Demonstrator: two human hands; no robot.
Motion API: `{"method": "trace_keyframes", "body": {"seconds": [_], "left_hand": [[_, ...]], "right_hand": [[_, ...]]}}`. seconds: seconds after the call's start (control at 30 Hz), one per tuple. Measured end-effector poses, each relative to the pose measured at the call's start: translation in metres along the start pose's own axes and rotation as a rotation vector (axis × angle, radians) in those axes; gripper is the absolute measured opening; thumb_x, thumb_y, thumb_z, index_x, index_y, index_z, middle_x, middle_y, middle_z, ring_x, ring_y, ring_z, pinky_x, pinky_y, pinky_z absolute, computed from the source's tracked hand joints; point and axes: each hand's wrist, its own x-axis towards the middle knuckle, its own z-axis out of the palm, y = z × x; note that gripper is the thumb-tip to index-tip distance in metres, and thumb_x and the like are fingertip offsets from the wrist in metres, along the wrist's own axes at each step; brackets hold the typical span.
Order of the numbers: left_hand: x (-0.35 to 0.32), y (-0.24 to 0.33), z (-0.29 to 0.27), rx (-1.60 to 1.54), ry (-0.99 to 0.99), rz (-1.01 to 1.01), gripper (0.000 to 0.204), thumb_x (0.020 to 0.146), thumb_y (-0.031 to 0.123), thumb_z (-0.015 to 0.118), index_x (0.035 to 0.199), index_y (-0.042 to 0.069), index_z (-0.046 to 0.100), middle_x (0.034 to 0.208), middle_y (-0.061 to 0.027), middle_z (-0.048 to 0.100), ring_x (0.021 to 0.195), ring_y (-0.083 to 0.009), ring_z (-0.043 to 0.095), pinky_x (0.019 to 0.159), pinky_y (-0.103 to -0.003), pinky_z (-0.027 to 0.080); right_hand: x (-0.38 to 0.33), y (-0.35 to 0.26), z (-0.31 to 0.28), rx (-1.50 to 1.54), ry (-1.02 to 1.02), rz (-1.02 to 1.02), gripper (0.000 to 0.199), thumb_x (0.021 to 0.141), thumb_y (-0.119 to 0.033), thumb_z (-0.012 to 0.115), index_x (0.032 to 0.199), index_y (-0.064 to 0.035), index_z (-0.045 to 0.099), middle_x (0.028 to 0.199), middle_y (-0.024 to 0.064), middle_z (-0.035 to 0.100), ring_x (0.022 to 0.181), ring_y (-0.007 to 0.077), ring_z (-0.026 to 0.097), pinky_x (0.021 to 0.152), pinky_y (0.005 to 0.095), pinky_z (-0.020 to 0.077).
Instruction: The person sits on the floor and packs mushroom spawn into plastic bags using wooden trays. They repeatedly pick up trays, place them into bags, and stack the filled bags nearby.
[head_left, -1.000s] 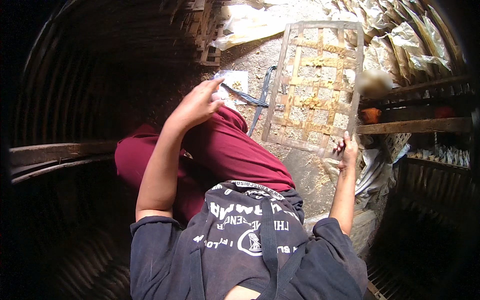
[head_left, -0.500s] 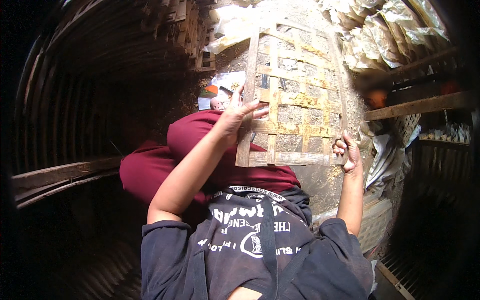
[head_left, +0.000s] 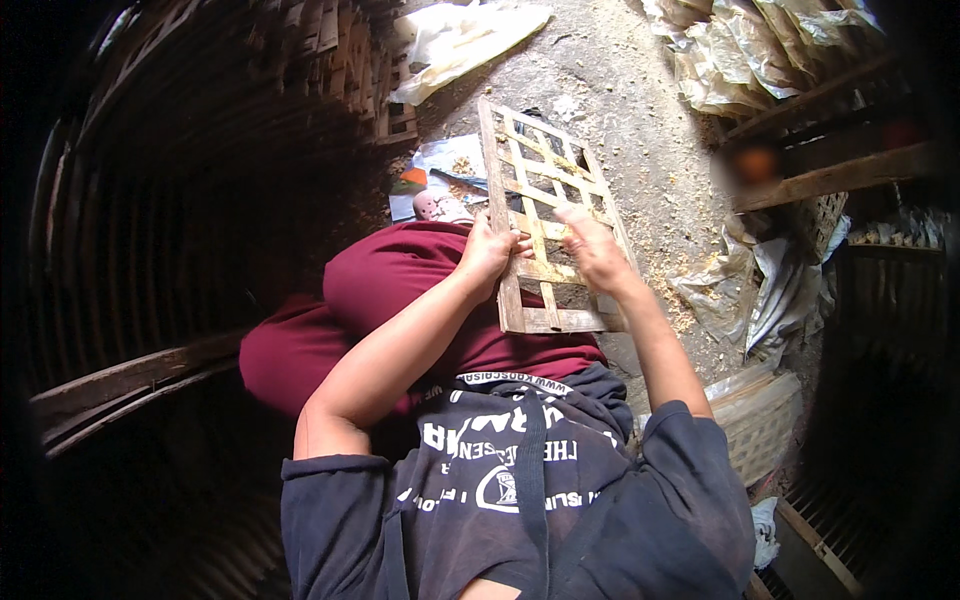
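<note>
A wooden lattice rack (head_left: 493,165) stands tilted over my lap, its woven slats smeared with yellow residue. My left hand (head_left: 486,252) is closed around the rack's left rail, near its lower half. Over the slats at the rack's right side is my right hand (head_left: 602,260), off the right rail; motion smears its fingers, and I cannot tell whether they touch the slats or hold anything. My maroon-trousered legs (head_left: 390,270) lie folded beneath and to the left of the rack.
Crumbs litter the floor (head_left: 640,110) ahead. A whitish plastic sheet (head_left: 470,40) lies at the far side, and a pink holed shoe (head_left: 440,207) sits by a printed sheet (head_left: 450,155). Slatted panels (head_left: 350,80) stand left; a wooden beam (head_left: 845,187) and crumpled plastic (head_left: 780,300) are right.
The rack has come lower and tilted, with its right side turned away. My right hand has let go of the right rail and moved left over the slats. My left hand keeps its grip.
</note>
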Motion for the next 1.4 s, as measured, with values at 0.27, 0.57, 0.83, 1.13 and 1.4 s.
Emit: {"method": "trace_keyframes", "body": {"seconds": [0.27, 0.57, 0.83, 1.13, 1.4], "left_hand": [[-0.004, -0.007, -0.009, 0.065, 0.067, -0.027, 0.049, 0.085, -0.005, 0.044, 0.128, 0.003, 0.023, 0.112, -0.0196, 0.050, 0.095, -0.0278, 0.061, 0.077, -0.033, 0.055], [-0.004, -0.001, -0.001, 0.091, 0.069, -0.035, 0.051, 0.085, -0.005, 0.044, 0.129, 0.003, 0.021, 0.116, -0.0202, 0.047, 0.097, -0.0285, 0.060, 0.077, -0.033, 0.055], [-0.005, 0.001, 0.001, 0.121, 0.092, -0.031, 0.050, 0.084, -0.005, 0.043, 0.129, 0.003, 0.021, 0.116, -0.0192, 0.047, 0.095, -0.0266, 0.061, 0.076, -0.031, 0.055], [-0.007, 0.005, 0.004, 0.184, 0.100, -0.015, 0.050, 0.085, -0.004, 0.042, 0.129, 0.003, 0.021, 0.115, -0.0191, 0.047, 0.094, -0.0259, 0.061, 0.076, -0.031, 0.055], [-0.010, 0.011, 0.008, 0.182, 0.107, -0.029, 0.052, 0.084, -0.004, 0.043, 0.130, 0.002, 0.021, 0.115, -0.0193, 0.047, 0.093, -0.0255, 0.061, 0.074, -0.030, 0.055]], "right_hand": [[-0.014, 0.005, 0.017, -0.483, -0.136, -0.165, 0.042, 0.092, -0.040, 0.043, 0.128, -0.0191, 0.050, 0.132, 0.0028, 0.049, 0.131, 0.0294, 0.033, 0.107, 0.0588, 0.0108], [-0.022, 0.048, 0.018, -0.527, 0.149, 0.284, 0.054, 0.088, -0.053, 0.043, 0.117, -0.0097, 0.058, 0.124, 0.0150, 0.050, 0.123, 0.0330, 0.036, 0.105, 0.0543, 0.0175], [-0.007, 0.004, 0.050, -0.386, 0.110, 0.584, 0.055, 0.079, -0.054, 0.059, 0.109, -0.0081, 0.065, 0.114, 0.0141, 0.056, 0.114, 0.0309, 0.043, 0.098, 0.0442, 0.0330], [-0.008, 0.023, 0.060, -0.256, 0.138, 0.559, 0.060, 0.076, -0.052, 0.065, 0.111, -0.0042, 0.060, 0.111, 0.0172, 0.055, 0.113, 0.0328, 0.045, 0.098, 0.0429, 0.0331], [-0.005, 0.031, 0.057, 0.020, 0.138, 0.618, 0.057, 0.075, -0.048, 0.068, 0.108, -0.0025, 0.058, 0.105, 0.0186, 0.060, 0.104, 0.0319, 0.053, 0.089, 0.0381, 0.0425]]}}
